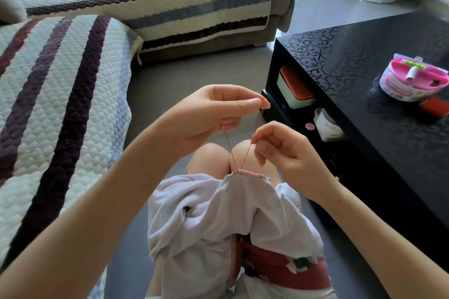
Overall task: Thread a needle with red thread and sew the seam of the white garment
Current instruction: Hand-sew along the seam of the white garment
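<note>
A: In the head view, where do you stand in the job?

B: Your left hand [213, 111] pinches the thin red thread [229, 150] between thumb and forefinger tip, and a lower finger seems to catch it too; your right hand [281, 150] pinches the other strand, with a fine dark sliver at its fingertips that I take for the steel needle [248, 135], though it is too small to be sure.

A: And the work itself?

B: The crumpled white cloth garment [213, 209] lies over your knees; its stitched seam [250, 175] sits at the top edge, red stitches running along it; both strands meet at its left end.

A: Which step, then?

B: Threading looks done and the sewing well on; I judge you are drawing up or knotting off at that end; next, hold both strands taut and ease the loop down to the cloth without puckering it.

A: Count things for me.

B: Two hands, one garment, one seam, two strands of one thread, one likely needle; aside, one round pink plastic sewing box [413, 75] on the glossy black patterned table [364, 56], well apart from you.
</note>
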